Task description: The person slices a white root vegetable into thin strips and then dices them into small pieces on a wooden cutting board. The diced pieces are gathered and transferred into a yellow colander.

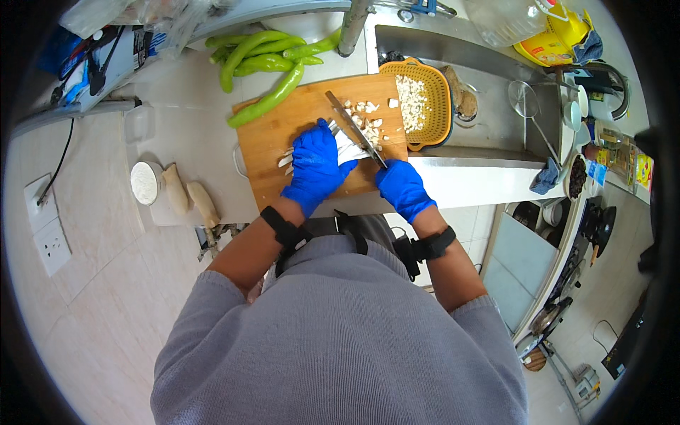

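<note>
On a wooden cutting board (260, 164), my left hand (319, 162), in a blue glove, presses down on white vegetable strips (348, 147). My right hand (405, 186), gloved alike, grips the handle end of a kitchen knife (353, 125), whose blade slants up and left across the board, just right of the strips. Small white diced pieces (367, 125) lie beyond the blade. One long green pepper (271, 100) rests partly on the board's upper left corner. An orange-yellow plastic basket (436, 101) holding more white dice stands at the board's right, in the sink.
Several green peppers (265, 62) lie behind the board. Left on the counter are a container of white powder (144, 183) and two pale peeled roots (202, 203). The steel sink (494, 135) holds a wire skimmer (523, 99). A metal post (354, 29) rises behind the board.
</note>
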Motion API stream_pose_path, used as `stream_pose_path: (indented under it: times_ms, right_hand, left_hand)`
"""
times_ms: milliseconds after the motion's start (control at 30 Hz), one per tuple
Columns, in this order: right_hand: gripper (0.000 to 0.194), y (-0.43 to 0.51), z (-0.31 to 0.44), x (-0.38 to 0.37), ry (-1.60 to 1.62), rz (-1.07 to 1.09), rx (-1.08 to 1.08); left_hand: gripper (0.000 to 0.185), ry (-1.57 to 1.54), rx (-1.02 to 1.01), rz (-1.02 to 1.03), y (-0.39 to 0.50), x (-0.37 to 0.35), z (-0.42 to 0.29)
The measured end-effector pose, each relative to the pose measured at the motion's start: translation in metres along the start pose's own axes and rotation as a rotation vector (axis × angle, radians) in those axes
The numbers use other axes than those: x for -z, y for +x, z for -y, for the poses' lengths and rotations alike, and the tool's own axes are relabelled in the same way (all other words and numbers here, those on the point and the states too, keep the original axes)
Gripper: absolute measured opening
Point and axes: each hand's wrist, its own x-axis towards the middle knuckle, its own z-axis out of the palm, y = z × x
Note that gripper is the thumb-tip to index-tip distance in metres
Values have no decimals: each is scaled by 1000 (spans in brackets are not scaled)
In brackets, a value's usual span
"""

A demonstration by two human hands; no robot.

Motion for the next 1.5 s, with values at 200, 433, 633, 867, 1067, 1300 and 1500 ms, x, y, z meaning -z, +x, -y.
stream_pose_path:
  times_ms: [200, 433, 633, 867, 1067, 1300, 1500]
  right_hand:
    - [18, -41, 6, 21, -177, -128, 119]
    - [20, -42, -7, 13, -88, -121, 36]
    - [19, -49, 1, 14, -179, -133, 89]
    - [19, -65, 7, 16, -319, -35, 55]
    - [18, -62, 11, 18, -357, -27, 45]
    - [19, -47, 22, 16, -256, 9, 29]
    - [23, -11, 16, -6, -253, 29, 82]
  left_hand:
    - [113, 41, -8, -11, 1, 3, -1]
    - [105, 19, -40, -67, -1, 11, -5]
    - [92, 95, 22, -35, 1, 4, -6]
    - [79, -148, -8, 6, 3, -13, 5]
    - [62, -67, -44, -46, 2, -9, 2]
    - [68, 35, -44, -44, 3, -16, 4]
    - [78, 25, -8, -41, 2, -28, 7]
